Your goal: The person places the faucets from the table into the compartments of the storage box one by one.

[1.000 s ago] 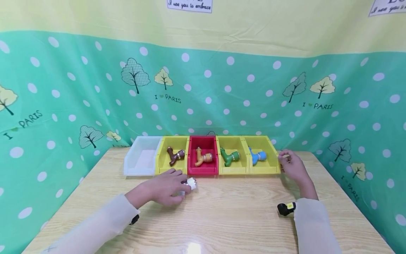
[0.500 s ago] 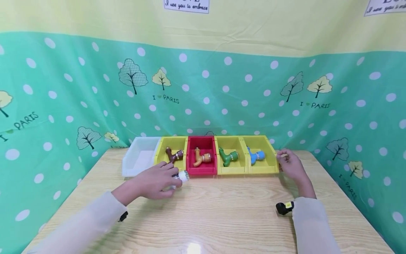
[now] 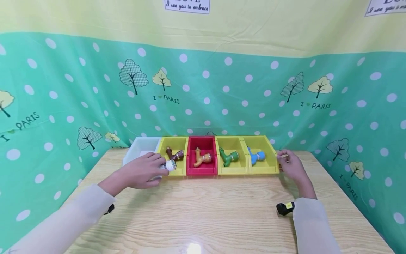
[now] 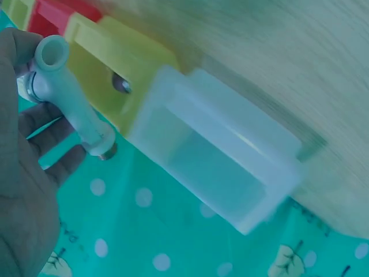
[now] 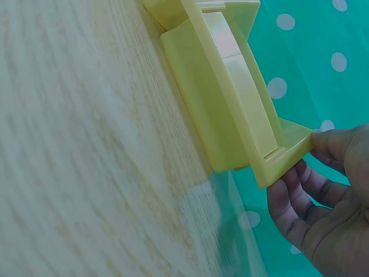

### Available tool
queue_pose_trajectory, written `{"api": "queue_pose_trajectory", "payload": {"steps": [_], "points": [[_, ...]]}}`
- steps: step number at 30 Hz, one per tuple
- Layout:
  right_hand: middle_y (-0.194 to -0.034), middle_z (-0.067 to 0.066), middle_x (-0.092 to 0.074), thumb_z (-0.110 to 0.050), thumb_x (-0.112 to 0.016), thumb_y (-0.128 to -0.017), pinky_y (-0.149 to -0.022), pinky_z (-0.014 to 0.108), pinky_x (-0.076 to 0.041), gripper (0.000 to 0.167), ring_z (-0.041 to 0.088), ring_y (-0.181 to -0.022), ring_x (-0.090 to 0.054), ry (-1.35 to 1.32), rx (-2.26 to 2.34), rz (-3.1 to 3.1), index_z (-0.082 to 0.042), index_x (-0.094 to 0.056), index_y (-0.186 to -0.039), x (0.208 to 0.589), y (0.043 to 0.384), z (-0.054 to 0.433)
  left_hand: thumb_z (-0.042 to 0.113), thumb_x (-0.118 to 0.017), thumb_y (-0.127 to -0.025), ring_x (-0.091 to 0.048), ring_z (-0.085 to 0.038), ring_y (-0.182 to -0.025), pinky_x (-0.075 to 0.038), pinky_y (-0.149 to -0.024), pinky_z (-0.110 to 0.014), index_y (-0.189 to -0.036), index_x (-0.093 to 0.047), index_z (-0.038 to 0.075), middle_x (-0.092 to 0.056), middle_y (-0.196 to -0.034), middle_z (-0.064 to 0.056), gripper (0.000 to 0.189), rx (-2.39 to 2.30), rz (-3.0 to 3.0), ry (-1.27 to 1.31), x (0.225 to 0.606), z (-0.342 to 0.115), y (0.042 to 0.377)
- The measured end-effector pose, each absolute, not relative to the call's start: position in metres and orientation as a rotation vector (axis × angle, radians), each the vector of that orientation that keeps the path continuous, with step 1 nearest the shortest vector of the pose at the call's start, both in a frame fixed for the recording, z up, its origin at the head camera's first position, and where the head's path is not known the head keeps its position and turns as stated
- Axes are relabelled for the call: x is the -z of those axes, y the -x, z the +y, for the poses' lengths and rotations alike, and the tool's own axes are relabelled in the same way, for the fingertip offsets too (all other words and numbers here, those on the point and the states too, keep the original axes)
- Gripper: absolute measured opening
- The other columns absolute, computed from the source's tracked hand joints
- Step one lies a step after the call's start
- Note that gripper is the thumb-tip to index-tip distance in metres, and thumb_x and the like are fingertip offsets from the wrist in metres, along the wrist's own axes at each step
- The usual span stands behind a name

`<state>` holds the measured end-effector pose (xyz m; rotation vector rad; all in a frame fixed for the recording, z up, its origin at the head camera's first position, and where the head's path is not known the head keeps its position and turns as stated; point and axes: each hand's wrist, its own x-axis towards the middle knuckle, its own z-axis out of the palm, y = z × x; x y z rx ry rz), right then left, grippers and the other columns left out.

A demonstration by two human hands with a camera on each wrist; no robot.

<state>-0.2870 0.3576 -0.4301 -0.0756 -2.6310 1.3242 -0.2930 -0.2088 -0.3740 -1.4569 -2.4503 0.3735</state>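
My left hand (image 3: 142, 171) holds a white tap (image 3: 170, 165) over the front of the white bin (image 4: 225, 124). In the left wrist view, thumb and fingers grip the tap near its open spout, and its threaded end points away from the palm. At the row's other end, my right hand (image 3: 292, 167) pinches the side edge of the last yellow bin (image 5: 202, 109), thumb on one side and fingers on the other. A blue tap (image 3: 258, 156) lies in that bin.
Between the end bins, a brown tap (image 3: 176, 155) lies in a yellow bin, an orange tap (image 3: 203, 157) in the red bin (image 3: 203, 171), and a green tap (image 3: 229, 158) in another yellow bin. A polka-dot curtain (image 3: 206, 95) hangs behind the wooden table (image 3: 215, 211).
My left hand has lifted the white tap from the tabletop in front of the bins and carried it leftward to the white bin. The right hand keeps its grip on the yellow bin.
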Motion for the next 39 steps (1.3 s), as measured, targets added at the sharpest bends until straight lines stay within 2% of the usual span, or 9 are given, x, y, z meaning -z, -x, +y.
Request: {"api": "queue_pose_trajectory", "payload": {"steps": [19,25,33,39], "points": [[-0.106,0.024,-0.057,-0.028,-0.042,-0.111,-0.075,0.044,-0.059,0.037,0.031,-0.089,-0.063,0.058,-1.33,-2.628,0.003,-0.047,-0.131,0.427,0.286,0.356,0.027,-0.07,-0.091,-0.049,-0.025,-0.093,-0.047,-0.083,-0.046,-0.104,-0.065,0.023,-0.055,-0.101,-0.003,0.014,-0.403,-2.387,1.368,0.372,-0.279,0.331],[-0.106,0.024,-0.057,-0.028,-0.041,-0.111,-0.076,0.044,-0.058,0.038,0.032,-0.09,-0.062,0.074,-1.33,-2.637,0.003,-0.047,-0.132,0.426,0.287,0.355,0.027,-0.068,-0.093,-0.05,-0.025,-0.094,-0.047,-0.084,-0.046,-0.104,-0.064,0.024,-0.055,-0.101,-0.003,0.013,-0.474,-2.433,1.341,0.373,-0.288,0.337],[-0.115,0.025,-0.055,-0.027,-0.04,-0.112,-0.076,0.043,-0.058,0.036,0.031,-0.092,-0.061,0.089,-1.337,-2.637,0.002,-0.046,-0.132,0.426,0.285,0.357,0.022,-0.068,-0.092,-0.051,-0.027,-0.095,-0.049,-0.087,-0.049,-0.108,-0.068,0.023,-0.057,-0.103,-0.003,0.015,-0.495,-2.484,1.353,0.379,-0.29,0.356],[-0.11,0.026,-0.058,-0.026,-0.042,-0.111,-0.075,0.044,-0.059,0.036,0.031,-0.09,-0.062,0.057,-1.322,-2.627,0.003,-0.047,-0.132,0.427,0.287,0.355,0.023,-0.069,-0.093,-0.053,-0.027,-0.1,-0.051,-0.091,-0.051,-0.112,-0.069,0.024,-0.06,-0.111,-0.004,0.019,-0.499,-2.539,1.349,0.385,-0.292,0.366]]}}
